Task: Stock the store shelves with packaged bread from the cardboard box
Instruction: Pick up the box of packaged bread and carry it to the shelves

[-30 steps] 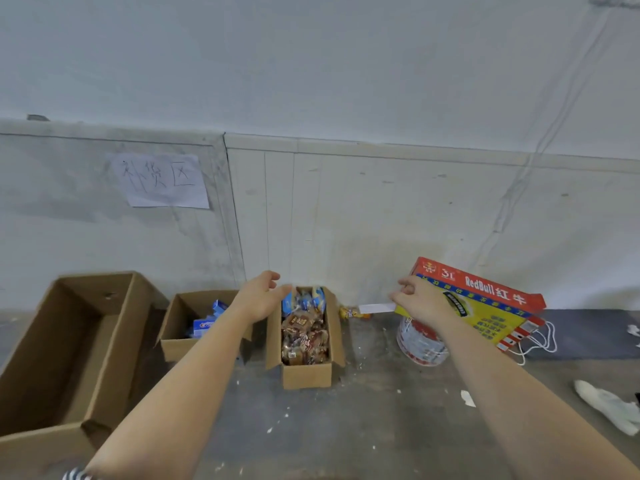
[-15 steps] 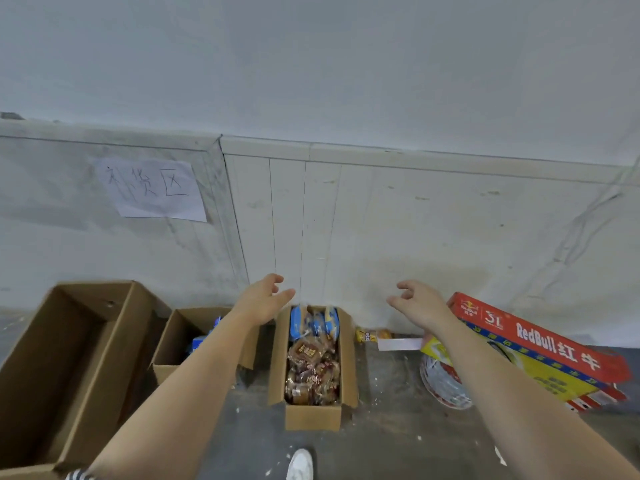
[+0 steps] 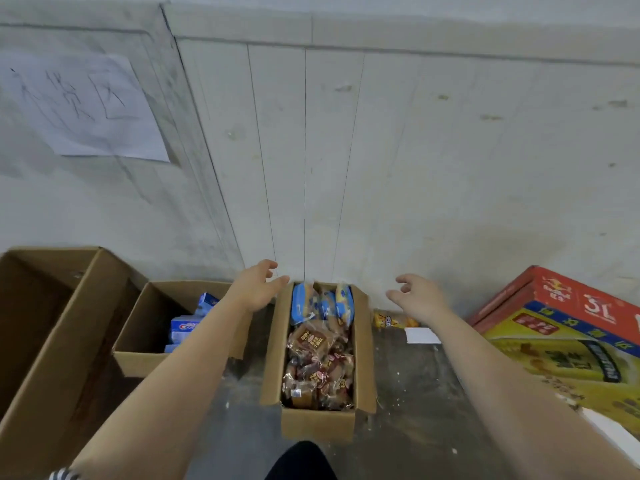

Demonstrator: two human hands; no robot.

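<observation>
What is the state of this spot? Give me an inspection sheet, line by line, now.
Surface: grey concrete floor, flecked with white.
Job's things: narrow bread box on the floor near the wall, open, full of packaged bread; blue packets at its far end.
Clutter: small box holding blue-white cartons to its left; large box further left; red and yellow carton at right; orange packet and white slip by the wall.
Grippers: left hand open, at the bread box's far left corner; right hand open, right of the box; both hold nothing.
Cables: nothing seen.
Surroundings: white wall with a handwritten paper sign.
</observation>
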